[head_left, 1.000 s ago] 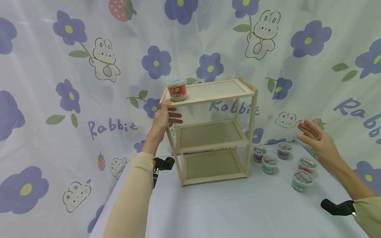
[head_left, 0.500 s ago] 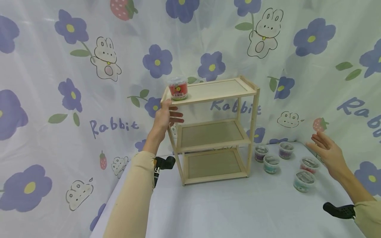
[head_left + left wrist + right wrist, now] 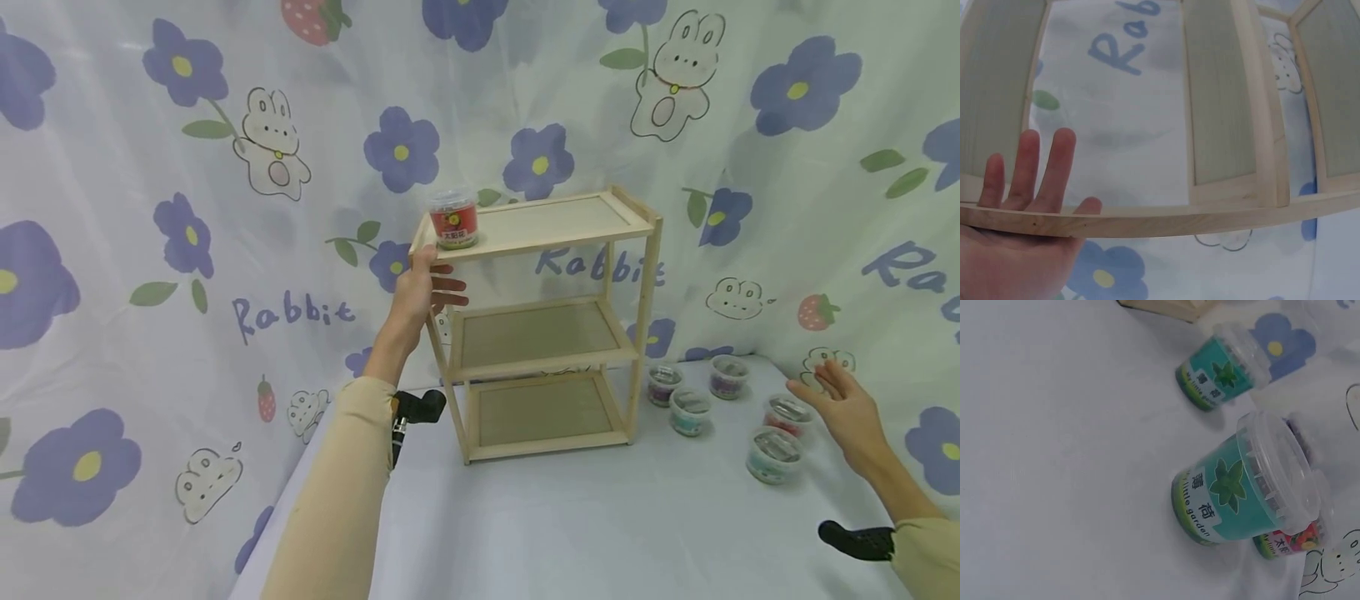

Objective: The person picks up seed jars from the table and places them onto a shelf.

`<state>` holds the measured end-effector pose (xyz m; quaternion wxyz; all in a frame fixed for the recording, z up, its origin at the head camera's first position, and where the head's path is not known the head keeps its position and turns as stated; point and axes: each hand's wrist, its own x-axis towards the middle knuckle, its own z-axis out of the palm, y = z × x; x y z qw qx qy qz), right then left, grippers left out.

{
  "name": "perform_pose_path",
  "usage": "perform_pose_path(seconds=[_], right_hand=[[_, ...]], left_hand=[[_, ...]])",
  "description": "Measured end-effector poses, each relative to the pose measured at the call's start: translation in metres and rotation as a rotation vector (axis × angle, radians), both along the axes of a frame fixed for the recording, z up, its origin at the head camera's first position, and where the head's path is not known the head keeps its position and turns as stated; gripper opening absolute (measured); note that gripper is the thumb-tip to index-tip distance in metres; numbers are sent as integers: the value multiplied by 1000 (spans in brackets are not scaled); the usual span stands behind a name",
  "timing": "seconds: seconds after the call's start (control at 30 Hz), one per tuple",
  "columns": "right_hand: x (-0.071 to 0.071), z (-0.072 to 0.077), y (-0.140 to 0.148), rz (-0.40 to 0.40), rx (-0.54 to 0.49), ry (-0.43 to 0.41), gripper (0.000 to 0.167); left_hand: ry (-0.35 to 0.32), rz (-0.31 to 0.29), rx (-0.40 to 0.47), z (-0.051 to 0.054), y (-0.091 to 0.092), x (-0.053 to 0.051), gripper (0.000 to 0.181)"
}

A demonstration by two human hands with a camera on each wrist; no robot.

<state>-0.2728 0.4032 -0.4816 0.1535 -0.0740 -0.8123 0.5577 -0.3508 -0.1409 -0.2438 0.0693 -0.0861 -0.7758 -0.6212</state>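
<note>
Five lidded tubs (image 3: 689, 414) stand upright on the table (image 3: 562, 525), all to the left of your right hand (image 3: 847, 417), which holds nothing, fingers extended. That hand is the nearer; a red tub (image 3: 784, 416) is just beside it, on its left. Your left hand (image 3: 412, 296), fingers straight, touches the wooden rack (image 3: 540, 364), just below a red-labelled jar (image 3: 455, 227) on top.

The straight-fingered left hand (image 3: 417, 290) sits higher than the relaxed right hand (image 3: 849, 417).
</note>
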Motion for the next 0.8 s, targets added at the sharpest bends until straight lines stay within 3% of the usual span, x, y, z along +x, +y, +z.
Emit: perform_pose_path(seconds=[0.8], right_hand=[[-15, -52, 10, -46, 44, -124, 99]], left_hand=[[-2, 6, -2, 1, 2, 1, 58]])
